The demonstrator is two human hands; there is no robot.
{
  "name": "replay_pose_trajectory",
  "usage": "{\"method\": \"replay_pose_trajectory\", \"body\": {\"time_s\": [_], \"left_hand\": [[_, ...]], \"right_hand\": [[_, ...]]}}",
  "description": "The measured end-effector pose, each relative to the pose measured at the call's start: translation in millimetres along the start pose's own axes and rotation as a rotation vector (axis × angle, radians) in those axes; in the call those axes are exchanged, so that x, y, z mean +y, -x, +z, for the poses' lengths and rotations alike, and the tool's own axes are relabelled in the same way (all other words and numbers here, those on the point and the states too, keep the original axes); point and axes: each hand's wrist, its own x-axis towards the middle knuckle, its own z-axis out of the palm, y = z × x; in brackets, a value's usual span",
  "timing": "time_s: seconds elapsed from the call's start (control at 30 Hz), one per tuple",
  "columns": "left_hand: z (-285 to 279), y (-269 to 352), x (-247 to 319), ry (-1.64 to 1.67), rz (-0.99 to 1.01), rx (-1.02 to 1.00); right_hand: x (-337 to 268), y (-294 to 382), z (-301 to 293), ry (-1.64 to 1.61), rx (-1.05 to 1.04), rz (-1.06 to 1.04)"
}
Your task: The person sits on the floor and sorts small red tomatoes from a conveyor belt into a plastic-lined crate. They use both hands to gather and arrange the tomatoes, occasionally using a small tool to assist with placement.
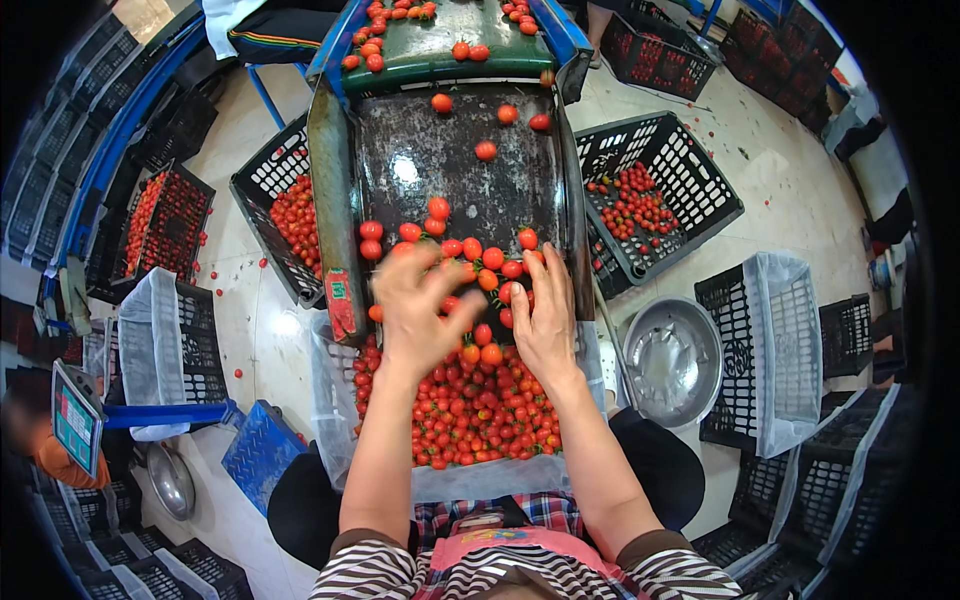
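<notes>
Red cherry tomatoes [493,259] lie across the lower end of a dark, worn metal chute [457,172]. Over them at the left is my left hand [427,300], blurred, fingers spread; whether it holds a tomato is unclear. My right hand [544,315] rests by the chute's right side, fingers extended, its thumb touching or close to a tomato. Below both hands, a crate lined with a translucent white sheet [487,481] is heaped with tomatoes [480,420]. At the top, a green conveyor belt [457,30] carries more tomatoes, and a few lie scattered on the upper chute.
Black plastic crates with tomatoes flank the chute at left [262,187] and right [675,240]. A metal basin [673,360] and a lined crate [780,352] stand at right. At left are a scale with a blue platform [262,454] and a person's orange sleeve [71,457].
</notes>
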Motion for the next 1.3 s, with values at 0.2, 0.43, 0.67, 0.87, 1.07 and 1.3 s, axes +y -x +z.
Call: {"method": "replay_pose_trajectory", "body": {"time_s": [0.2,0.43,0.67,0.87,1.07,1.3], "left_hand": [[10,40,3,-0.035,0.226,-0.082],[1,3,-11,-0.391,-0.221,0.239],[22,-20,-40,-0.063,-0.307,0.264],[31,-22,-38,-0.179,-0.018,-0.142],[1,42,-8,-0.101,-0.143,-0.164],[-25,96,20,0.035,-0.1,-0.183]], "right_hand": [[-3,-7,11,0.022,0.096,-0.058],[-17,-3,10,-0.128,0.197,-0.15],[-14,-23,9,0.206,0.089,-0.053],[-15,-26,11,0.158,-0.035,-0.135],[-18,28,-6,0.241,-0.029,-0.242],[-16,78,-24,-0.094,-0.14,-0.189]]}}
